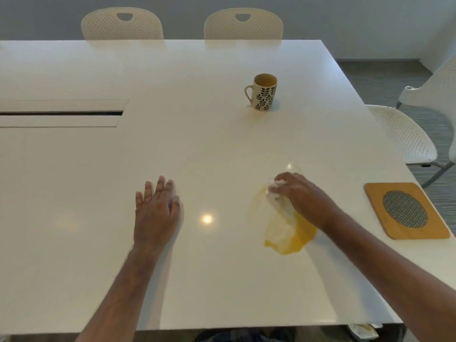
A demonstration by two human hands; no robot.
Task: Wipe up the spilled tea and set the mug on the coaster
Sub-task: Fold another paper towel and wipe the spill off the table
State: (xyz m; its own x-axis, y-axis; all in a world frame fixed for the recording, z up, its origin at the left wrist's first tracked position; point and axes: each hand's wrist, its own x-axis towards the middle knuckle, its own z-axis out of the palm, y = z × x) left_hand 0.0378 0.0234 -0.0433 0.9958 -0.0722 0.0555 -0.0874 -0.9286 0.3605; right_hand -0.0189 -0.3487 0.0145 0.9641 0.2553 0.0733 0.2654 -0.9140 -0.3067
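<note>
Wiping is under way: the right hand (pixel 302 196) grips a tissue (pixel 278 218) on the tea (pixel 293 239) near the table (pixel 172 144) right edge. Left hand (pixel 156 211) rests flat, fingers spread. Mug (pixel 264 93) stands far beyond; coaster (pixel 406 211) lies right, nearer the right hand.

Cloth (pixel 278 225) partly covered by right hand (pixel 302 196); spill (pixel 293 240) partly under cloth. Right-side chair (pixel 404 134) and forearms cut off by frame edges.
</note>
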